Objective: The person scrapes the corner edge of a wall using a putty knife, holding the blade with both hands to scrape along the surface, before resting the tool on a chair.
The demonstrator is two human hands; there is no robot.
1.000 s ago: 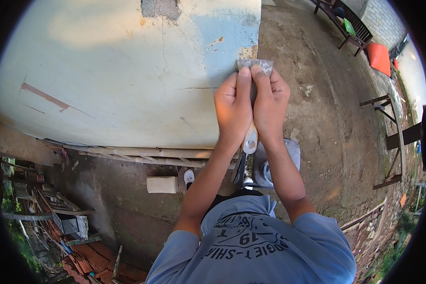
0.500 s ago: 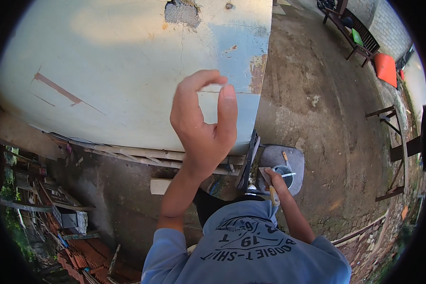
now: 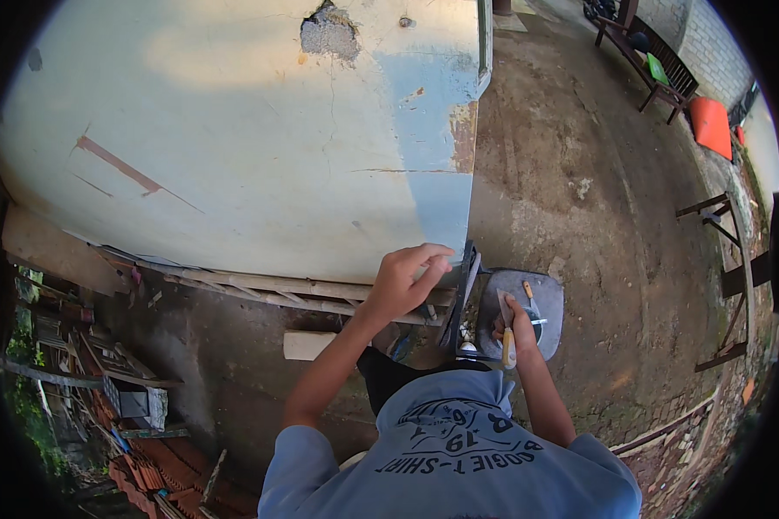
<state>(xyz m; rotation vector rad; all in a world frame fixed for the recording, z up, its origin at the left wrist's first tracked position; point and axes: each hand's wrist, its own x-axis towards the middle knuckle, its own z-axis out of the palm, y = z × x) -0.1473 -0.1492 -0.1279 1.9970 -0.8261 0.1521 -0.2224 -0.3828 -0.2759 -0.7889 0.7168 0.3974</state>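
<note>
My left hand [image 3: 411, 281] is raised by the lower right corner of a pale cream and blue painted wall [image 3: 277, 156]. Its fingers are curved, the thumb stands a little apart from them, and it appears to hold nothing. Lower and to the right, my right hand [image 3: 518, 322] grips a putty knife with a wooden handle [image 3: 508, 349]; the handle points back toward me and the fingers partly cover the blade. Behind that hand a small bucket [image 3: 537, 331] stands on a grey, rounded seat [image 3: 547, 294]. Another wooden-handled tool [image 3: 528, 291] leans at the bucket.
Bamboo poles [image 3: 303, 287] run along the wall's foot, with a pale block [image 3: 310, 345] on the ground below. A broken patch [image 3: 330, 36] marks the wall higher up. Far right are a dark bench [image 3: 649, 60], an orange object [image 3: 711, 127] and a wooden frame [image 3: 736, 268].
My left hand has dropped from in front of the wall to near its lower corner. My right hand has shifted slightly right, still holding the putty knife.
</note>
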